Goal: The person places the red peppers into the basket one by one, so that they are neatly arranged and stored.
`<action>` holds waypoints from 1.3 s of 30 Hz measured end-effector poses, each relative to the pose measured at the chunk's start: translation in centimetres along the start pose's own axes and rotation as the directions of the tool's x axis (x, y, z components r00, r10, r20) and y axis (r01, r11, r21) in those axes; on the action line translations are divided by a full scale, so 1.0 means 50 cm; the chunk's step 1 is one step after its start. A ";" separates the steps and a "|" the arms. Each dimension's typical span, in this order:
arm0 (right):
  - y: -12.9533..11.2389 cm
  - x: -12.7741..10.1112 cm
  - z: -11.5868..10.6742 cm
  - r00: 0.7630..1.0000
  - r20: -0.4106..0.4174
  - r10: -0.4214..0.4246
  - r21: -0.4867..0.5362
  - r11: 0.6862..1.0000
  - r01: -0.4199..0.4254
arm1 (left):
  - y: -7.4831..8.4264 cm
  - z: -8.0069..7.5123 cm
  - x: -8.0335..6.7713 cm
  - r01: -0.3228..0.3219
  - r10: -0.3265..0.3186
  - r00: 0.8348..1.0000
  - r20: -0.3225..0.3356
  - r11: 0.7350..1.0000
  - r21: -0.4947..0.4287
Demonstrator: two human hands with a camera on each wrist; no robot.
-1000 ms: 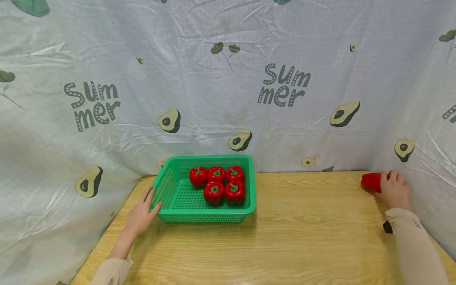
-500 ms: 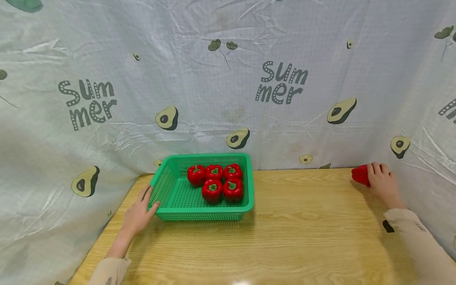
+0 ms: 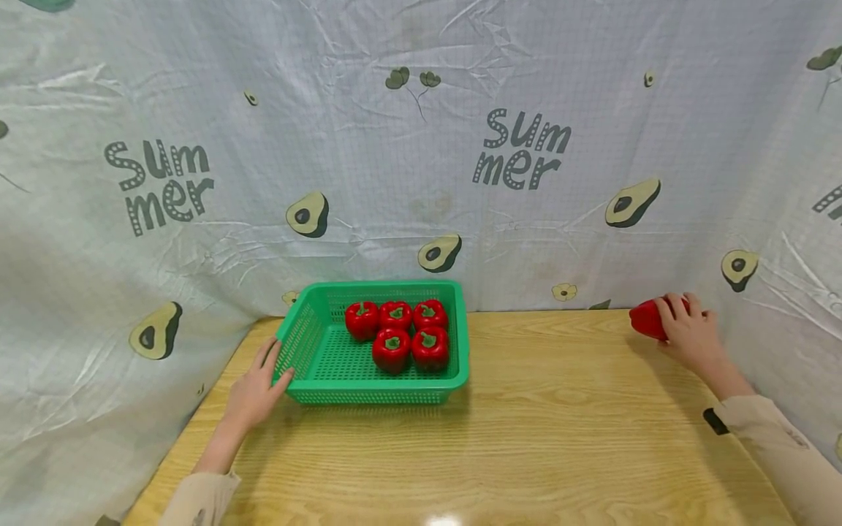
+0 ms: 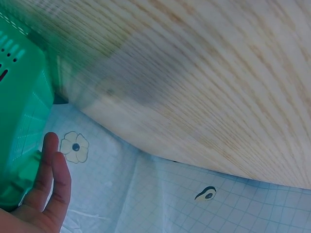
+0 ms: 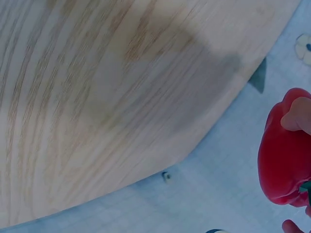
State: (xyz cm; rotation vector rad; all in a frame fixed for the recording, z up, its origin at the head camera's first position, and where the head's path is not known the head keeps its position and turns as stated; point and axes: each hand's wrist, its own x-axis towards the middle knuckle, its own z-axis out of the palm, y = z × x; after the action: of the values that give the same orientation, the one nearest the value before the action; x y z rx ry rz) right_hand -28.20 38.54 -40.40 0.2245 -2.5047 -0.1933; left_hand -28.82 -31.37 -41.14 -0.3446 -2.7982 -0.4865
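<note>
A green plastic basket (image 3: pixel 309 346) sits at the back left of the wooden table (image 3: pixel 526 438) and holds several red bell peppers (image 3: pixel 393 349). My left hand (image 3: pixel 253 394) rests with straight fingers against the basket's left wall (image 4: pixel 19 126). At the far right, my right hand (image 3: pixel 687 336) grips one more red bell pepper (image 3: pixel 646 318), lifted just above the table near the back edge. In the right wrist view this pepper (image 5: pixel 284 155) shows with a fingertip (image 5: pixel 296 114) curled over it.
A pale cloth printed with avocados and "Summer" (image 3: pixel 522 153) hangs close behind and at both sides of the table. Bare wood lies between the basket and my right hand.
My right hand has taken the pepper off the table at the far right and carried it a little left and upward. The left hand stays against the basket.
</note>
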 end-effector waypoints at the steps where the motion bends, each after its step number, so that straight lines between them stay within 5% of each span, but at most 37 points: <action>1: -0.006 0.001 -0.001 1.000 -0.005 -0.001 0.006 1.000 0.001 | 0.000 0.000 0.000 0.000 0.000 1.000 -0.001 1.000 0.001; 8: -0.064 0.010 -0.008 0.995 -0.081 -0.059 0.064 0.996 0.064 | 0.002 0.000 -0.001 0.007 -0.007 1.000 0.009 1.000 -0.003; 29: -0.237 0.046 -0.068 0.966 -0.143 -0.216 0.143 0.961 0.236 | 0.001 -0.004 -0.010 0.014 -0.014 1.000 0.006 1.000 -0.001; 39: -0.311 0.079 -0.094 0.915 -0.228 -0.332 0.198 0.905 0.378 | 0.002 -0.002 -0.003 0.013 -0.013 1.000 0.015 1.000 0.002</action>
State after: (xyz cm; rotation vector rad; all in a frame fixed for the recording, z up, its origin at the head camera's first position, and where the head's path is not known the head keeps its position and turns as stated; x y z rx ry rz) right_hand -26.78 22.16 -37.35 0.7689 -2.2742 -0.0138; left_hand -28.63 -31.33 -41.08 -0.3310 -2.8173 -0.4857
